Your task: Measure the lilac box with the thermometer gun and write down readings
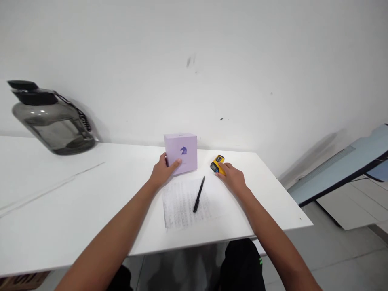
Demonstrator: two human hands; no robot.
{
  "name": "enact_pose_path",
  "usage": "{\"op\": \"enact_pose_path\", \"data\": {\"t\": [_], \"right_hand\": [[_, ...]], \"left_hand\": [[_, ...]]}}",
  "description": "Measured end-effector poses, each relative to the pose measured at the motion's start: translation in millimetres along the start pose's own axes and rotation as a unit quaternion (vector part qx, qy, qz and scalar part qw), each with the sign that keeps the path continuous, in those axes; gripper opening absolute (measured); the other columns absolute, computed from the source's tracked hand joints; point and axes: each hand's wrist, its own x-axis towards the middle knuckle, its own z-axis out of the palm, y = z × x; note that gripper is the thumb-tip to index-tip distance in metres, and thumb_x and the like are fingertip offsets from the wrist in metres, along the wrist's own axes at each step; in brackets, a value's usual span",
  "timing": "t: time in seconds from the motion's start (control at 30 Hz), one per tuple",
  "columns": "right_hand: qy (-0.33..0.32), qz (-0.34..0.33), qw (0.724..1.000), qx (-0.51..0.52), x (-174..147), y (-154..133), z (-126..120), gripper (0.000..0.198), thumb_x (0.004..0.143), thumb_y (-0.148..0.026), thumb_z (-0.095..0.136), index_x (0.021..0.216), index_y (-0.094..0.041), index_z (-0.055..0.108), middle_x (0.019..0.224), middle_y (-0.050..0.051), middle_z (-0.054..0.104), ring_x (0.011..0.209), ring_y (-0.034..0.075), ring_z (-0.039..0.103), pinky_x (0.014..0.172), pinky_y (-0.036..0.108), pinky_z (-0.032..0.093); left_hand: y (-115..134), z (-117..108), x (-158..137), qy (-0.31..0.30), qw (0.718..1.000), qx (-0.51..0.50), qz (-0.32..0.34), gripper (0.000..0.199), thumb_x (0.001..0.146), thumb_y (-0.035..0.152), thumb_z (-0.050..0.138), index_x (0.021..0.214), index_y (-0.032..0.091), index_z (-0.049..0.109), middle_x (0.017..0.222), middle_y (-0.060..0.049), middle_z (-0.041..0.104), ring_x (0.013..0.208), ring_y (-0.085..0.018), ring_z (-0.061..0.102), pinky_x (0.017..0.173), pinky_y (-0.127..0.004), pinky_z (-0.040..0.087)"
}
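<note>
My left hand (164,169) grips the lower left side of a lilac cardboard box (188,155), its thumb across the front face. A dark blue horse-head logo is printed on that face. The box stands on the white table near the wall. To its right, my right hand (233,176) has its fingers closed on a yellow and black handheld meter (217,162) with a small display. Between my arms lies a sheet of paper (182,214) covered in faint writing, and a black pen (198,196) rests across it.
A large grey water bottle (57,125) with a black lid and strap stands on the table's left. The white table (91,194) meets the wall behind and ends at a right edge. Beyond it are a light blue panel (333,169) and the tiled floor.
</note>
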Motion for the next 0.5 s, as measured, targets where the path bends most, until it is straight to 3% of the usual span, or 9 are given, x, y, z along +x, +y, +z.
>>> {"op": "enact_pose_path", "data": {"t": [0.1, 0.17, 0.27, 0.33, 0.4, 0.5], "right_hand": [[0.073, -0.079, 0.992, -0.061, 0, 0, 7, 0.048, 0.111, -0.036, 0.081, 0.157, -0.023, 0.078, 0.162, 0.024, 0.073, 0.143, 0.042, 0.070, 0.104, 0.048, 0.062], [0.115, -0.185, 0.973, -0.081, -1, -4, 14, 0.043, 0.111, -0.030, 0.082, 0.153, -0.022, 0.081, 0.158, 0.026, 0.074, 0.144, 0.043, 0.067, 0.108, 0.051, 0.060], [0.096, -0.358, 0.924, -0.093, -2, -20, 26, 0.033, 0.115, -0.017, 0.073, 0.146, -0.023, 0.084, 0.123, 0.018, 0.083, 0.116, 0.031, 0.073, 0.095, 0.042, 0.059], [0.056, -0.434, 0.893, -0.106, -2, -33, 32, 0.035, 0.114, -0.008, 0.070, 0.143, -0.021, 0.083, 0.100, 0.011, 0.082, 0.099, 0.026, 0.071, 0.082, 0.035, 0.055], [0.028, -0.461, 0.881, -0.104, -5, -43, 33, 0.035, 0.112, -0.002, 0.069, 0.139, -0.019, 0.083, 0.089, 0.008, 0.079, 0.090, 0.023, 0.069, 0.075, 0.032, 0.050], [0.021, -0.389, 0.921, 0.006, -20, -45, 23, 0.019, 0.118, -0.018, 0.066, 0.123, -0.019, 0.084, 0.084, 0.008, 0.078, 0.084, 0.023, 0.068, 0.076, 0.032, 0.050]], "left_hand": [[-1, 0, 1, 0.004, 1.000, 0.001, 0.003, 0.119, 0.078, 0.091, 0.087, 0.169, 0.022, 0.052, 0.164, -0.025, 0.074, 0.155, -0.048, 0.070, 0.126, -0.060, 0.057], [-2, 0, 1, 0.007, 1.000, 0.004, 0.005, 0.119, 0.078, 0.091, 0.087, 0.168, 0.022, 0.053, 0.163, -0.025, 0.075, 0.155, -0.048, 0.071, 0.126, -0.060, 0.057], [-2, 0, 1, 0.006, 1.000, 0.003, 0.010, 0.117, 0.078, 0.091, 0.087, 0.167, 0.023, 0.054, 0.162, -0.024, 0.076, 0.153, -0.047, 0.072, 0.124, -0.058, 0.059], [-1, 1, 1, 0.005, 1.000, 0.005, 0.013, 0.114, 0.080, 0.090, 0.086, 0.167, 0.023, 0.054, 0.162, -0.024, 0.076, 0.152, -0.047, 0.073, 0.123, -0.058, 0.060], [1, 1, 0, 0.005, 1.000, 0.013, 0.012, 0.112, 0.082, 0.088, 0.086, 0.167, 0.023, 0.054, 0.163, -0.024, 0.075, 0.152, -0.047, 0.073, 0.124, -0.059, 0.059], [6, 2, -3, 0.008, 1.000, 0.028, 0.006, 0.112, 0.084, 0.086, 0.085, 0.168, 0.022, 0.052, 0.165, -0.025, 0.074, 0.150, -0.048, 0.074, 0.123, -0.061, 0.059]]}}
